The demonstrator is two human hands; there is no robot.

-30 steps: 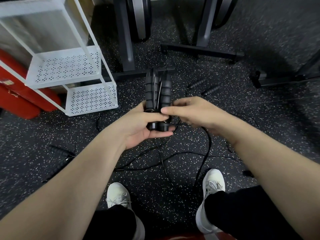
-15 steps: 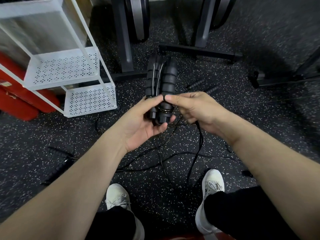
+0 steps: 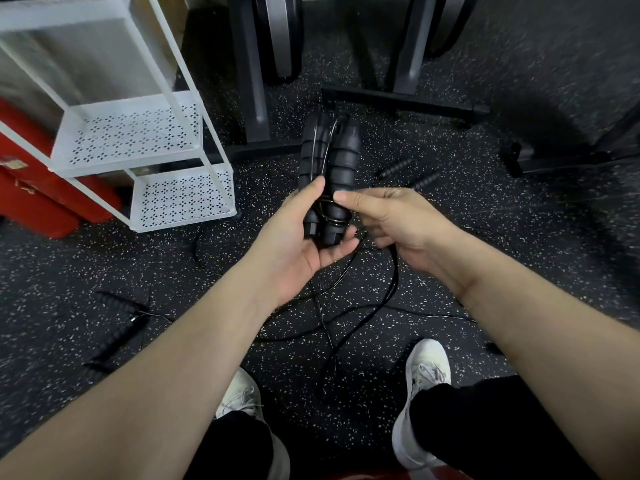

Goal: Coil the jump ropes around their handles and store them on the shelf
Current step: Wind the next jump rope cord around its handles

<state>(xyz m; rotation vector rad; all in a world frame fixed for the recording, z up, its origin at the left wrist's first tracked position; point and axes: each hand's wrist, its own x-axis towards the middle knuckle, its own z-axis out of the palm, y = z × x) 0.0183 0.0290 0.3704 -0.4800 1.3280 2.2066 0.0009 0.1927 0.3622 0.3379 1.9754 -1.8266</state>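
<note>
At frame centre the left hand (image 3: 298, 251) grips the lower ends of the two black ribbed foam handles (image 3: 327, 174) — long axis pointing up-frame — while the right hand (image 3: 391, 220), just right, pinches the thin black rope (image 3: 388, 296) trailing down to the floor.

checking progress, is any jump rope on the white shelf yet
No, both perforated tiers of the white shelf are bare, and the left hand holds the pair of handles out over the floor.
</note>
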